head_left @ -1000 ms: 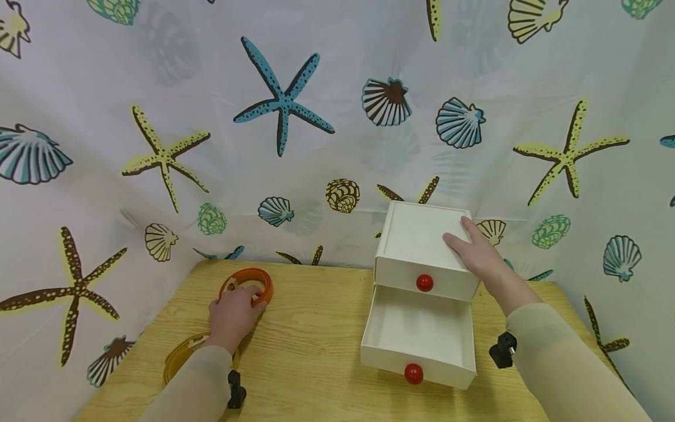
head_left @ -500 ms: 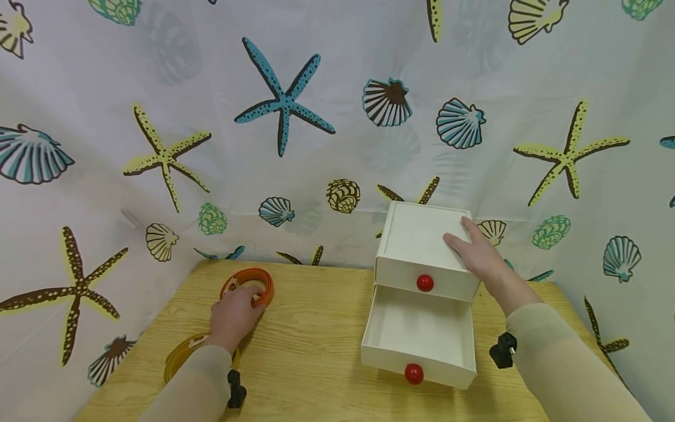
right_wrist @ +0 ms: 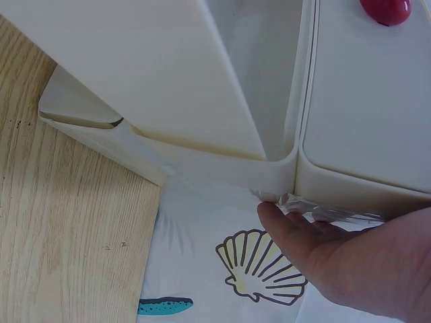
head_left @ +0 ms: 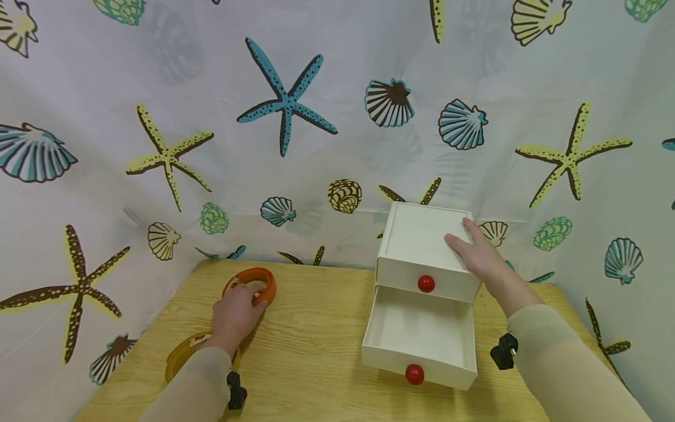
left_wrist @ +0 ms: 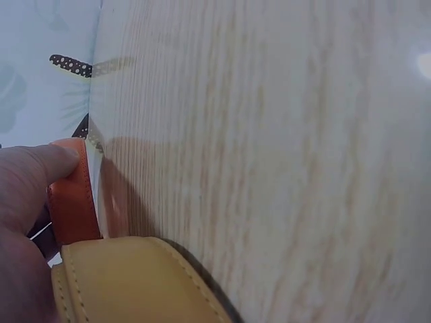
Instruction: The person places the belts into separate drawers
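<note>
Orange belt (left_wrist: 74, 208) was pinched by the left hand (head_left: 234, 310) near the far-left corner of the desk (head_left: 311, 328), drawer unit (head_left: 422, 228) touched by a straight-fingered right hand (head_left: 479, 255). Pickup seemed started, lift probably needed next.

Head view turned slightly; orange strap (head_left: 270, 287), drawer unit (head_left: 401, 272) framed further right.

In the lower left of the head view, a coiled orange belt with a smooth, stitched strap (head_left: 270, 286) stands on its edge on the wood, pinched by the left hand (head_left: 236, 313). Right of centre sits a glossy white two-drawer box (head_left: 419, 234) under the right hand (head_left: 482, 258), its upper drawer closed, its lower one (red-knobbed like the other) pulled out.
</note>
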{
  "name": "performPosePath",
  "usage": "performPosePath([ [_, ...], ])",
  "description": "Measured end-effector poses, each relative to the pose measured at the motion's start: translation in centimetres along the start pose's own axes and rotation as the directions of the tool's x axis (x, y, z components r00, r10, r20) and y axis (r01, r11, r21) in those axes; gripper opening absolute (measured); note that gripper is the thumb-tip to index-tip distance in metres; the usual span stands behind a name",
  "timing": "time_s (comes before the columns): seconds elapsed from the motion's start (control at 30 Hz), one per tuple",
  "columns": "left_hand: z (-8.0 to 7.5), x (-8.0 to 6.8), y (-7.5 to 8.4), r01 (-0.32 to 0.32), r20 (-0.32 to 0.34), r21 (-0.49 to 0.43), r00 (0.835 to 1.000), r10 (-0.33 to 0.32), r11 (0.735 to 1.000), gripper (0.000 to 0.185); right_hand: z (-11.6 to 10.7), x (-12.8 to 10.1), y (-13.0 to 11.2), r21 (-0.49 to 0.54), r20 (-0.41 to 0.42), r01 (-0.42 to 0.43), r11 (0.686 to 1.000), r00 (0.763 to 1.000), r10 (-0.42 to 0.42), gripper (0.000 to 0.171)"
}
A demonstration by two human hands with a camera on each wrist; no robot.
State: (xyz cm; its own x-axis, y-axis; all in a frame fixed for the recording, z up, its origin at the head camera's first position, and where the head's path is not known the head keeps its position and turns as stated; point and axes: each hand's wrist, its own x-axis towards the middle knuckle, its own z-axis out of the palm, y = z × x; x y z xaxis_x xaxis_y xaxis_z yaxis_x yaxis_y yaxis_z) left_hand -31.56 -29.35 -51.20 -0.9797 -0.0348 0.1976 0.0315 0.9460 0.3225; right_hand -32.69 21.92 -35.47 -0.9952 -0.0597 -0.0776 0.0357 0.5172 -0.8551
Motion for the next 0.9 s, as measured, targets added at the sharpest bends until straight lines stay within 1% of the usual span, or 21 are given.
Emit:
performPosePath([
  [0.47, 0.2, -0.4, 0.0, -0.06, -0.088, -0.012, 0.994, 0.059, 0.998, 0.038, 0.0, -0.1, 0.0, 0.007, 0.003, -0.001, 1.0, 1.0, 0.001, 0.088],
  [0.77, 0.0, -0.6, 0.8, -0.105, -0.142, -0.029, 0.985, 0.099, 0.994, 0.041, 0.0, 0.0, 0.1, 0.007, 0.003, -0.002, 1.0, 1.0, 0.002, 0.088],
  [0.9, -0.4, -0.8, 1.4, -0.119, -0.156, -0.048, 0.982, 0.111, 0.992, 0.042, 0.0, 0.0, 0.1, 0.009, 0.002, 0.001, 1.0, 1.0, -0.001, 0.088],
])
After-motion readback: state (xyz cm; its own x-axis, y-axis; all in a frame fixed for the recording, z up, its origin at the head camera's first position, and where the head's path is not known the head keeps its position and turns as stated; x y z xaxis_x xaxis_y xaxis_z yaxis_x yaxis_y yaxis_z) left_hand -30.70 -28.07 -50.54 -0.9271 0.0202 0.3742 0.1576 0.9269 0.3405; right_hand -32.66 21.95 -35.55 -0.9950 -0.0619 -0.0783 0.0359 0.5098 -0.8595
